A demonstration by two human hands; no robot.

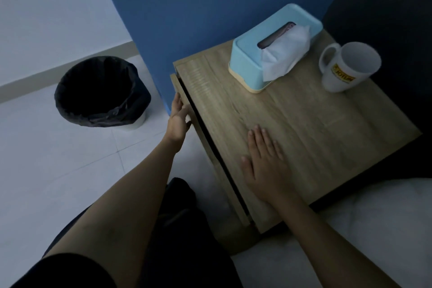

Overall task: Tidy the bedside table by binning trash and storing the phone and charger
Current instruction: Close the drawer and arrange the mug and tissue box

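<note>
While flat, woodgrain bedside table [292, 110].

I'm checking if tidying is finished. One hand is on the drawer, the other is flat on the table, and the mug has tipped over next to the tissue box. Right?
Nearly. The mug has not tipped over: the head view shows it standing upright beside the tissue box. The rest holds: the left hand is on the drawer front, and the right hand lies flat on the table.

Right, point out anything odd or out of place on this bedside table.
Only the wooden drawer: slightly open, a dark gap under the tabletop, the left hand on its front. The blue tissue box and white mug stand upright.
</note>
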